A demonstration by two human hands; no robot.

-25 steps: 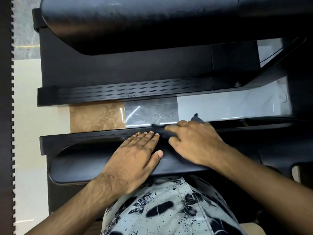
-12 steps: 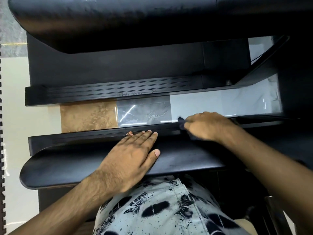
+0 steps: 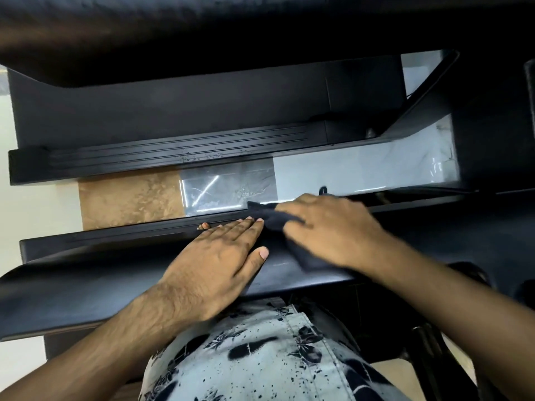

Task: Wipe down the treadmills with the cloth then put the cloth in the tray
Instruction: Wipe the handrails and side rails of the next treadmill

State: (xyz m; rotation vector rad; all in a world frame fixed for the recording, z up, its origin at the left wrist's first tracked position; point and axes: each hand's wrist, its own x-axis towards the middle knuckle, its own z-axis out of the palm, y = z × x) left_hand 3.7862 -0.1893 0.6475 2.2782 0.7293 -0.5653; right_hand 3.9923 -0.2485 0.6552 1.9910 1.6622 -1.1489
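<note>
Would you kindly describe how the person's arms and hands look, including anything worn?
The left forearm and right forearm are bare, no sleeves in view. The left hand and right hand wear no gloves, rings or watch that I can see. The left forearm is visibly hairy. The person wears a pale garment with a dark leafy print.

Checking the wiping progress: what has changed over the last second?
The right hand swept the cloth to the right along the treadmill edge, then back left, so the cloth is again next to the left hand. The left hand stayed flat on the treadmill, and the right hand kept pressing the cloth throughout.
</note>
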